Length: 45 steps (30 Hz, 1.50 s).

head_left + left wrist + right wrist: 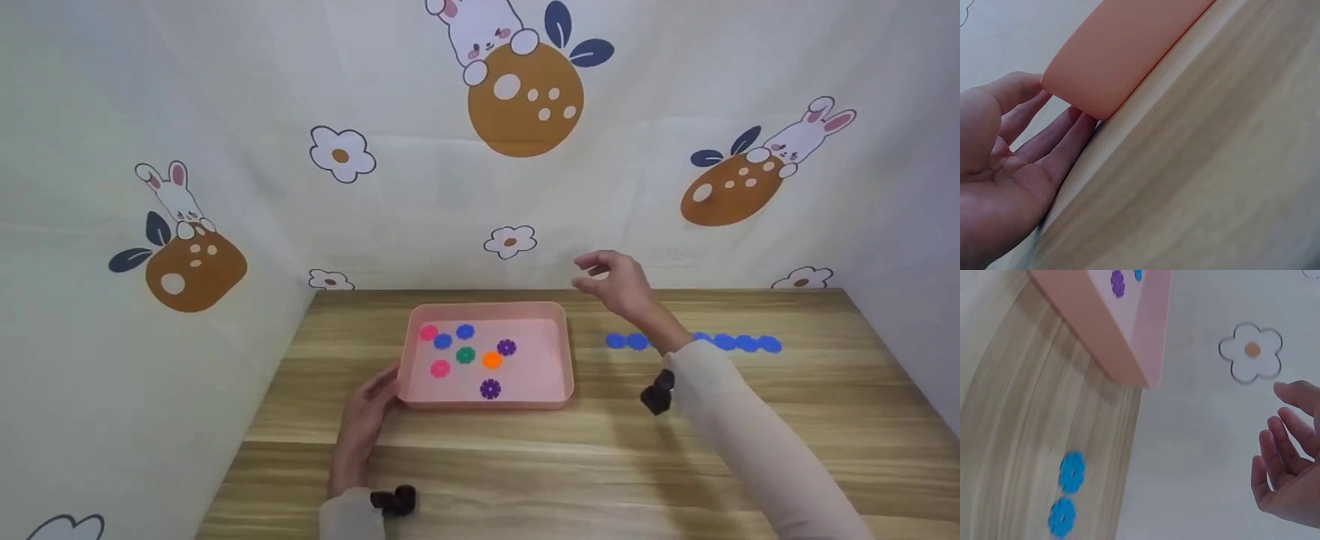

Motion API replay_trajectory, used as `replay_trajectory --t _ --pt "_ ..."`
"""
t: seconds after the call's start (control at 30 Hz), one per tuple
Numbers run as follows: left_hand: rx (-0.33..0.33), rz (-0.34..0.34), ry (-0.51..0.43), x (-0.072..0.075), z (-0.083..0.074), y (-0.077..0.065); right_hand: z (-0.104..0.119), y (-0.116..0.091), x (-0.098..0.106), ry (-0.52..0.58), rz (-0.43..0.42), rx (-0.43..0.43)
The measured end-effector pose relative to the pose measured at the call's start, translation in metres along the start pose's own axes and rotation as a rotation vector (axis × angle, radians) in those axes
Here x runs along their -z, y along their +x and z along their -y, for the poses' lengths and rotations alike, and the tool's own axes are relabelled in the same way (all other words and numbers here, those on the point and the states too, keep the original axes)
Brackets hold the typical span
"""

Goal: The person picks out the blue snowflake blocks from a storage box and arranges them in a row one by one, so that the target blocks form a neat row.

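A shallow pink tray (487, 405) sits on the wooden table. Inside it are several flower-shaped plastic discs: pink (440, 368), blue (465, 331), green (466, 355), orange (492, 361) and purple (490, 388). At the tray's left side, my left hand (365, 420) rests its fingertips against the corner, the fingers fairly straight in the left wrist view. My right hand (619, 285) is raised beyond the tray's right side, its fingers loosely bent with nothing between them. Below that arm runs a row of blue discs (616, 341), partly hidden by the forearm.
The wooden table (480, 472) ends at the back against a pale curtain (420, 210) printed with rabbits, oranges and flowers. The curtain also hangs along the left and right sides. A small black camera mount (658, 391) sits on the right sleeve, another (395, 500) on the left.
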<state>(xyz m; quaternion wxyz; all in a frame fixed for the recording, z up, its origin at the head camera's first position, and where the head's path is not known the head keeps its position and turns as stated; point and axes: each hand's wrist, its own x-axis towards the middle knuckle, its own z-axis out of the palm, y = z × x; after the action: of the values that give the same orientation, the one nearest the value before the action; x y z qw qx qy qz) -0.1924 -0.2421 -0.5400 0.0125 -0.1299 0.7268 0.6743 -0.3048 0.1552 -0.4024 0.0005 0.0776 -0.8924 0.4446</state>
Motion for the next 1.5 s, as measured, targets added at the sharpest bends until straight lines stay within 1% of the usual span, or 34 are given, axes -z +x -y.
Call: replay_trajectory --t 0.2,0.4,0.6,0.73,0.93,1.0,1.17,1.33,1.5 --pt "0.006 -0.021 -0.022 -0.003 0.002 0.000 0.023 0.014 -0.033 -0.035 0.045 -0.019" --pt "0.011 -0.022 -0.021 -0.003 0.002 -0.001 0.037 0.023 -0.062 0.026 0.086 -0.057" --pt "-0.008 -0.021 -0.021 -0.001 0.000 0.000 0.046 0.029 -0.091 0.084 0.088 -0.034" --pt "-0.017 -0.022 -0.009 0.000 0.001 0.000 0.046 0.032 -0.113 0.119 0.103 -0.039" --pt "-0.012 -0.032 0.005 0.000 0.002 -0.002 0.042 0.033 -0.144 0.140 0.106 -0.081" --pt "-0.020 -0.032 0.003 -0.002 0.002 -0.001 0.041 0.035 -0.151 0.144 0.115 -0.093" --pt "-0.029 -0.028 -0.007 -0.004 0.000 0.001 0.039 0.033 -0.166 0.188 0.147 -0.156" --pt "-0.021 -0.024 -0.012 -0.004 0.002 0.000 0.034 0.030 -0.182 0.201 0.167 -0.205" --pt "-0.010 -0.030 -0.010 -0.002 0.000 -0.002 0.030 0.029 -0.194 0.210 0.151 -0.170"
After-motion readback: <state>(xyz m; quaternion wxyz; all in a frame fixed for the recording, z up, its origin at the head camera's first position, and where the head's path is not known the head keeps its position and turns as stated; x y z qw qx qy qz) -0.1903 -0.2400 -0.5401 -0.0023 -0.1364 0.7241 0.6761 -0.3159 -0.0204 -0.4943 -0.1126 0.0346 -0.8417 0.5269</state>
